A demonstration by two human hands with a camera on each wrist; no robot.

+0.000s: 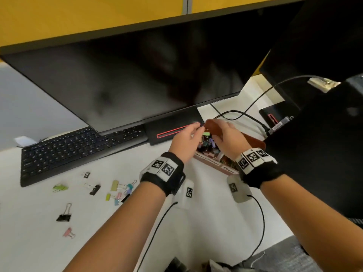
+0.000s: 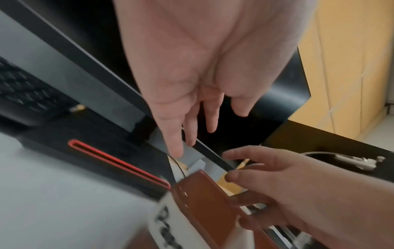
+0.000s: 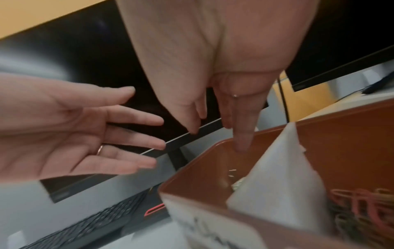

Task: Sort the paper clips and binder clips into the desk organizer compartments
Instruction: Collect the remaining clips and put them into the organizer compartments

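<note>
My hands (image 1: pixel 186 134) (image 1: pixel 225 134) hovered slack-fingered, holding nothing, over the part-filled organizer (image 1: pixel 253 142); several binder clips (image 1: pixel 63 214) lay left of it, unsorted.

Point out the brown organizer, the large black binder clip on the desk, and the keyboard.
brown organizer (image 3: pixel 213 161): right wrist view, inner wall of its left compartment.
large black binder clip (image 1: pixel 63 217): head view, on its black body.
keyboard (image 1: pixel 74 146): head view, middle of the keys.

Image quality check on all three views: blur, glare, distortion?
Head: mostly sharp, wide-angle bends the monitor edges, faint reflections on its dark screen. Left wrist: motion blur smears the organizer label and keyboard. Right wrist: blurred too, paper clips soft; left hand open, readable.
</note>
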